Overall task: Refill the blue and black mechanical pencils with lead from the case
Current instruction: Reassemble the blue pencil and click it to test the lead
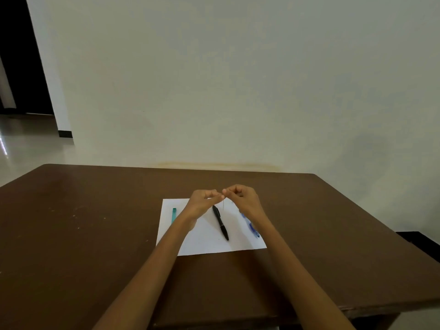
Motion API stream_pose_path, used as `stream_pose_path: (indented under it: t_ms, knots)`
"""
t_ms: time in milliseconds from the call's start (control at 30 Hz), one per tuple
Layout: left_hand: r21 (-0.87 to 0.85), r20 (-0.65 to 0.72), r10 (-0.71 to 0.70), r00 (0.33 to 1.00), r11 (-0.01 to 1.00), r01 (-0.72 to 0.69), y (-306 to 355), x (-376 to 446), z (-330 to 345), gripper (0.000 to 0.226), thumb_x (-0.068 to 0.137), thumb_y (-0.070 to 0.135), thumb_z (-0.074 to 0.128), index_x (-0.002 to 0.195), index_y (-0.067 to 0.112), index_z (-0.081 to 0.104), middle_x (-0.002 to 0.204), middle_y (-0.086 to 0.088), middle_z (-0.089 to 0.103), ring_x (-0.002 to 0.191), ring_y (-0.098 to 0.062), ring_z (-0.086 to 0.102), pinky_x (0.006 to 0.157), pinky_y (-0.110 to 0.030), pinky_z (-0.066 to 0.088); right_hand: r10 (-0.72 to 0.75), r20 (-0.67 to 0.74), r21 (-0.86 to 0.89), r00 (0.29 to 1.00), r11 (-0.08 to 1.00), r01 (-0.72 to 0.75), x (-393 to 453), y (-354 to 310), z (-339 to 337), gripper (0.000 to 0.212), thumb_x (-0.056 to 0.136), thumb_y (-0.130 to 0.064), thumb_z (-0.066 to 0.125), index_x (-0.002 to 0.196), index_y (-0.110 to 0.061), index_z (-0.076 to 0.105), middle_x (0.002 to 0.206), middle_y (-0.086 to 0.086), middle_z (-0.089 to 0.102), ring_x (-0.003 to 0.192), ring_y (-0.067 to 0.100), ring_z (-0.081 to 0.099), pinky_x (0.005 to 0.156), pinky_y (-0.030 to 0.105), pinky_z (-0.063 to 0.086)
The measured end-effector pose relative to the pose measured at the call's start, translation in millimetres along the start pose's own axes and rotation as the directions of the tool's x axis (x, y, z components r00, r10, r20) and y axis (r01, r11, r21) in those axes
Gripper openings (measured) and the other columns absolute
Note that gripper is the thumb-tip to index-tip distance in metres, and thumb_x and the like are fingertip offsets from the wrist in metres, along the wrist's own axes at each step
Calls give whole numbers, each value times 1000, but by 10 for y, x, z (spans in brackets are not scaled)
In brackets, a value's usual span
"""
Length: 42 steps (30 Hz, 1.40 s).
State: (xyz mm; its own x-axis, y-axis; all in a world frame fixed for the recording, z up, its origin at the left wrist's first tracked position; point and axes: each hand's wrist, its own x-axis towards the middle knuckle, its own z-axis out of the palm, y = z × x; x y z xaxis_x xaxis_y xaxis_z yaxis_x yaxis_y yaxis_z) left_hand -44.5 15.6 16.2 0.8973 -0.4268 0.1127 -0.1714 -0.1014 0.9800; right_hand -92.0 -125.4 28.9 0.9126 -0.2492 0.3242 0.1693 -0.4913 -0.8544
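Item: brown table [71, 234], pushed against a pale wall, bearing one white sheet of paper [207, 244].

On the sheet: teal lead case [174, 215], lying at the left edge; black mechanical pencil [220, 222], lying at the middle, tip toward the person; blue mechanical pencil [250, 225], lying at the right, partly hidden behind the right forearm.

Above the sheet: left hand [202, 202] and right hand [242, 196], raised, fingertips meeting. A single thin lead [223, 204] hangs straight down from the point where they meet. The right hand's fingers appear to pinch its top; the left hand's fingers are curled in at the same spot, though which hand bears the lead cannot be told for certain.

Risks, as judged: the lead is slender and brittle, so a hard pinch or sideways bend could snap it; a loose pinch could drop it onto the sheet, where it may roll away. Neither pencil is in hand yet.
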Motion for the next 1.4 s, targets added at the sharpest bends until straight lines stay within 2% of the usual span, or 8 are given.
stream_pose_path:
  t_ms: [100, 167, 267, 333, 633, 800, 1000, 1400]
  knots:
    - [-40, -41, -19, 999, 999, 18, 9, 54, 3, 7, 83, 31, 68, 85, 25, 69, 109, 14, 59, 112, -9, 48, 91, -27, 33, 62, -51, -34, 997, 997, -63, 100, 107, -84, 23, 90, -38, 58, 85, -18, 68, 81, -8, 66, 77, 9, 61, 72, 24, 50]
    - [-58, -93, -18, 996, 998, 12, 25, 87, -19, 4, 84, 31, 67, 85, 27, 67, 99, 18, 61, 99, -3, 53, 84, -19, 36, 80, -128, -228, 988, 968, -108, 147, 198, -190, 27, 92, -41, 54, 88, -17, 65, 83, -3, 64, 73, 9, 58, 66, 21, 47]
    - [-104, -153, 37, 987, 993, -53, 57, 153, -21, 4, 85, 27, 67, 83, 24, 68, 87, 13, 67, 85, 0, 60, 67, -10, 40, 199, -119, -609, 973, 759, -230, 218, 297, -328, 30, 91, -42, 55, 86, -13, 63, 84, 4, 66, 64, 10, 55, 55, 19, 40]
    - [-143, -172, 54, 984, 987, -79, 84, 182, -13, 5, 85, 25, 67, 83, 21, 69, 86, 8, 69, 78, -6, 63, 67, -13, 43, 335, -42, -730, 941, 633, -258, 258, 281, -305, 37, 86, -46, 60, 95, -10, 62, 89, 5, 65, 69, 15, 57, 62, 23, 48]
    - [-248, -198, 42, 979, 964, -91, 1, 223, -30, 3, 85, 16, 66, 83, 14, 67, 76, 0, 70, 61, -9, 61, 64, -18, 52, 425, 17, -664, 905, 681, -308, 310, 281, -186, 32, 83, -33, 69, 98, -6, 59, 95, 9, 66, 86, 23, 68, 81, 33, 57]
    - [-388, -337, -3, 942, 912, -136, 49, 258, -89, 4, 86, 18, 66, 87, 15, 68, 77, 1, 71, 64, -7, 65, 63, -17, 55, 140, -6, -436, 990, 891, -129, 388, 18, -121, 13, 82, -30, 69, 80, -21, 59, 89, 3, 69, 79, 17, 65, 74, 32, 52]
    - [-548, -447, -7, 895, 792, -268, 119, 284, -169, 8, 87, 15, 64, 93, 12, 68, 83, -3, 72, 72, -14, 69, 70, -22, 57, -309, -28, -257, 951, 921, 292, 270, -57, 162, 21, 90, -25, 61, 110, -15, 62, 86, -3, 65, 72, 8, 59, 67, 21, 49]
    - [-619, -464, 63, 883, 691, -374, 218, 277, -160, 10, 87, 12, 62, 96, 10, 67, 83, -4, 72, 74, -16, 70, 76, -29, 59, -425, 54, -305, 903, 854, 421, 220, 65, 273, 31, 91, -22, 60, 121, -14, 62, 92, -2, 66, 66, 0, 50, 62, 6, 41]
